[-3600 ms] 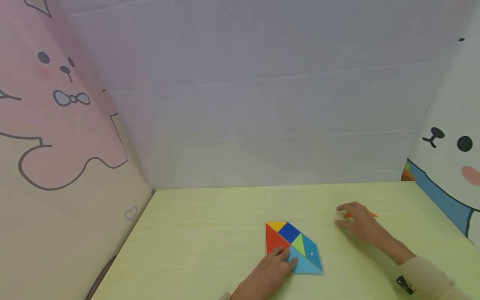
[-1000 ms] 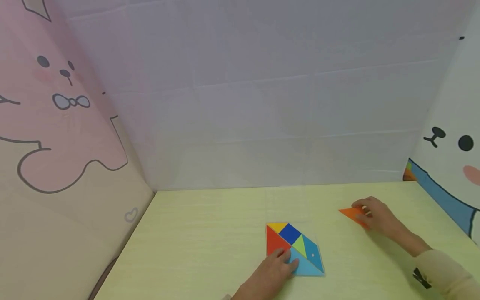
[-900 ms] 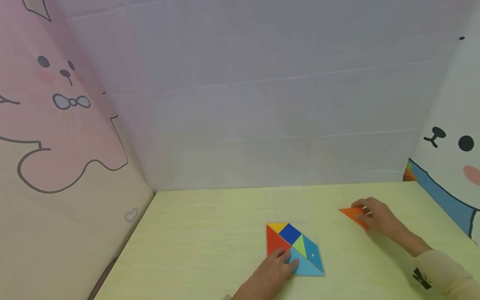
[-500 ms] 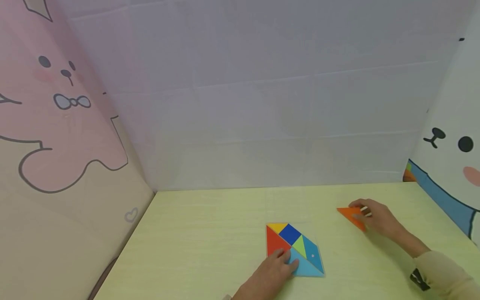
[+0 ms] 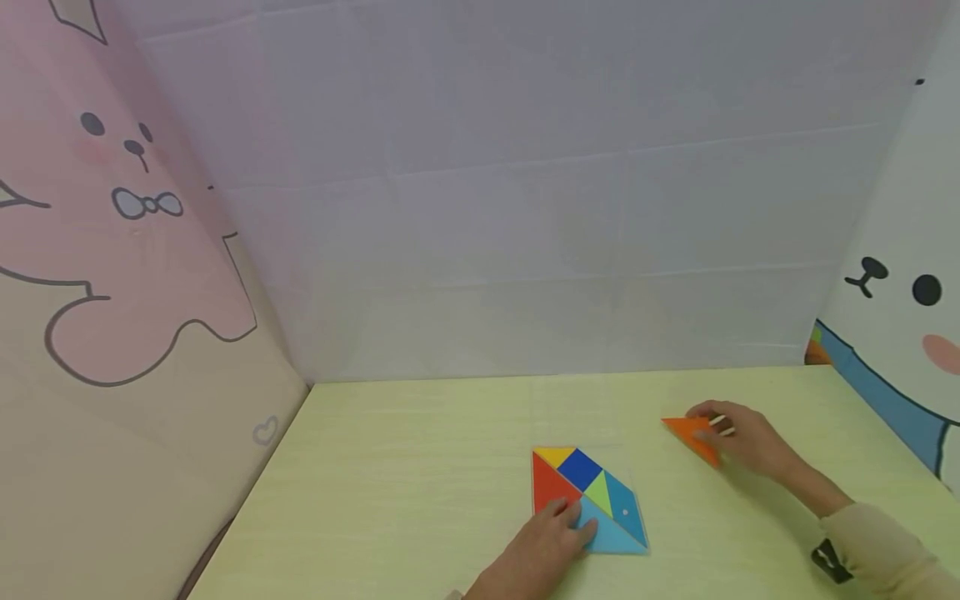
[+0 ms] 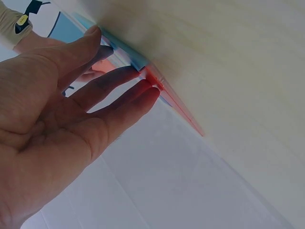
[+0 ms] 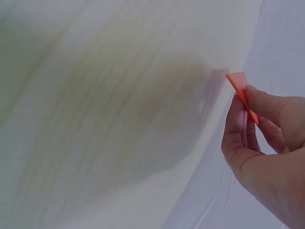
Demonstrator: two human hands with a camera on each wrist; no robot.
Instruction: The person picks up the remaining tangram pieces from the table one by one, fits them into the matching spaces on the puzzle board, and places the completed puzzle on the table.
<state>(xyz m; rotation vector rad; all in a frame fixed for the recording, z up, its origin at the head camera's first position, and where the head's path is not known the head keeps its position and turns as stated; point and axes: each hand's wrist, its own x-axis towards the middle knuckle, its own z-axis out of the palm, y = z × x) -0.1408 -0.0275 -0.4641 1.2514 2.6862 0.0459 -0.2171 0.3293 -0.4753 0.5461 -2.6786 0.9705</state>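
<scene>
Flat tangram pieces lie joined on the table: a red triangle (image 5: 551,482), a light blue triangle (image 5: 617,538), a dark blue square (image 5: 580,469), a small yellow triangle (image 5: 553,454), a light green triangle (image 5: 599,493) and a blue piece with a white dot (image 5: 628,521). Over the near edge, my left hand (image 5: 534,546) rests its loosely bent fingertips on the red and light blue triangles. To the right, my right hand (image 5: 750,440) pinches an orange triangle (image 5: 686,430) between thumb and fingers. The right wrist view shows this orange triangle (image 7: 239,86) held up off the surface.
The pale yellow table (image 5: 390,475) meets a white sheet (image 5: 465,317) at its back edge. Cartoon-printed cloths stand at the left (image 5: 150,275) and right. A small black object (image 5: 831,561) is at the right sleeve.
My right hand was over the orange triangle on the table; it now pinches it, and both have shifted slightly left over the last second. The left hand stays put on the pieces.
</scene>
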